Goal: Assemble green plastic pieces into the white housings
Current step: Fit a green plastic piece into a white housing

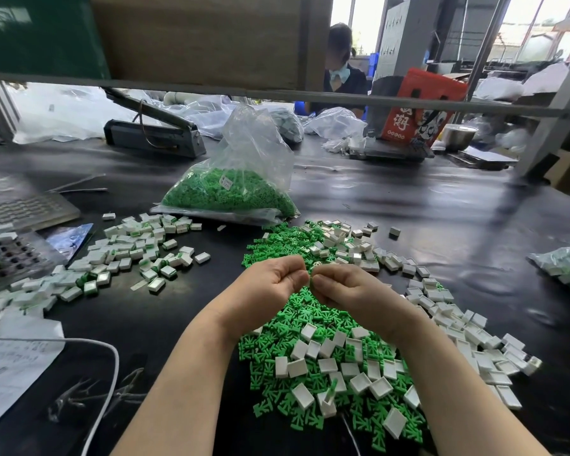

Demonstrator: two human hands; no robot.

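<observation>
Head view. Two hands meet above the near pile: left hand (270, 281) and right hand (339, 287), fingers curled, fingertips touching around a small part; only a green sliver shows, so what each one grasps cannot be told. Green pieces (313, 311) and white housings (448, 311): too many to count, mixed loose, centre to right. Left heap of housings (129, 255). One clear bag of green pieces (231, 192) far centre. Black table (425, 199). White cable (109, 390) near left.
</observation>
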